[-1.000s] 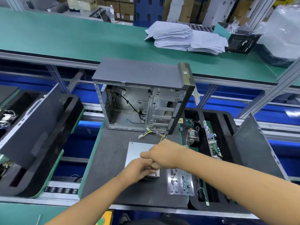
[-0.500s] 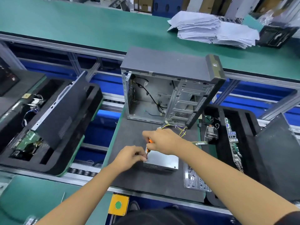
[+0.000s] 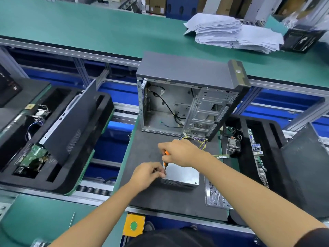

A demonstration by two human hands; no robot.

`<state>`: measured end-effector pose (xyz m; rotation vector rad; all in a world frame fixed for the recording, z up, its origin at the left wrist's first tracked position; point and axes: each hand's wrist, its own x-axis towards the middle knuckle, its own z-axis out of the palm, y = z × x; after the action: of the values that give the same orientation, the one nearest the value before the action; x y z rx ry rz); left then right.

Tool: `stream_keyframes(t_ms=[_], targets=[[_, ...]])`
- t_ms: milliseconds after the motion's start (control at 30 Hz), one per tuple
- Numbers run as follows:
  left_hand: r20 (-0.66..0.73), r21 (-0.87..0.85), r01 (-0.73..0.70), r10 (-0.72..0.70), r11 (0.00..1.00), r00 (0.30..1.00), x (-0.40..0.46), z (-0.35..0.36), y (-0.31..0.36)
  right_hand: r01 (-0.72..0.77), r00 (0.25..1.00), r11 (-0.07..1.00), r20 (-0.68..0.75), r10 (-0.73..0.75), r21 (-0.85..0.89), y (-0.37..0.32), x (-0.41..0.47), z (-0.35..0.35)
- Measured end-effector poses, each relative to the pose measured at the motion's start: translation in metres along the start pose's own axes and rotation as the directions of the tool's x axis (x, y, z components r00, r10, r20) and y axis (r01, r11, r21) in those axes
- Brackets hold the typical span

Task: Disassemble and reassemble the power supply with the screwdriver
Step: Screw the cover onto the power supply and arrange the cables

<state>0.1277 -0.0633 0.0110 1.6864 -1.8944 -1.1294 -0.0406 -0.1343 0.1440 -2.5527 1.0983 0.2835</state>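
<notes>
One silver power supply point(image 3: 181, 175) lies flat on a dark grey mat point(image 3: 142, 198), directly under both hands. It is a boxy metal unit; its long axis runs from beneath the hands away toward the right, and its vented side wall faces the person. A bundle of yellow and dark wires point(image 3: 197, 139) lies just beyond the right hand, toward the case.

The right hand point(image 3: 179, 152) is curled around the orange handle of one screwdriver point(image 3: 166, 160). The tool stands nearly upright, handle up, its thin shaft pointing down at the left near corner of the power supply. The left hand point(image 3: 148, 172) sits just below and left of the right hand, its fingers bent and pinched together at the screwdriver's tip against that corner. Whether the fingertips hold a screw is too small to tell.

Beyond the hands stands one open computer case point(image 3: 187, 97), upright, its open side facing the person. To the right of the right forearm lies one metal plate point(image 3: 213, 195), flat on the mat. Further right and far left of the hands sit two black foam trays point(image 3: 238, 125) holding circuit boards and case panels. Far beyond the hands, on the green surface point(image 3: 89, 27), rest two stacks of white papers point(image 3: 231, 32).
</notes>
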Motion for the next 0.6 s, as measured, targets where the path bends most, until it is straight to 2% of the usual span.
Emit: stream_keyframes(t_ms=[267, 433, 600], targets=[[-0.09, 0.087, -0.019, 0.027, 0.996, 0.996, -0.004, 0.012, -0.003, 0.008, 1.0, 1.0, -0.006, -0.008, -0.011, 0.002, -0.002, 0.001], [-0.082, 0.113, -0.068, 0.078, 0.991, 0.994, -0.001, 0.012, -0.005, 0.01, 1.0, 1.0, -0.017, -0.01, -0.014, 0.001, -0.001, 0.001], [-0.146, 0.145, -0.149, 0.17, 0.978, 0.975, -0.005, 0.016, -0.01, 0.116, 0.992, 0.987, -0.025, -0.12, -0.112, 0.0, -0.008, -0.001]])
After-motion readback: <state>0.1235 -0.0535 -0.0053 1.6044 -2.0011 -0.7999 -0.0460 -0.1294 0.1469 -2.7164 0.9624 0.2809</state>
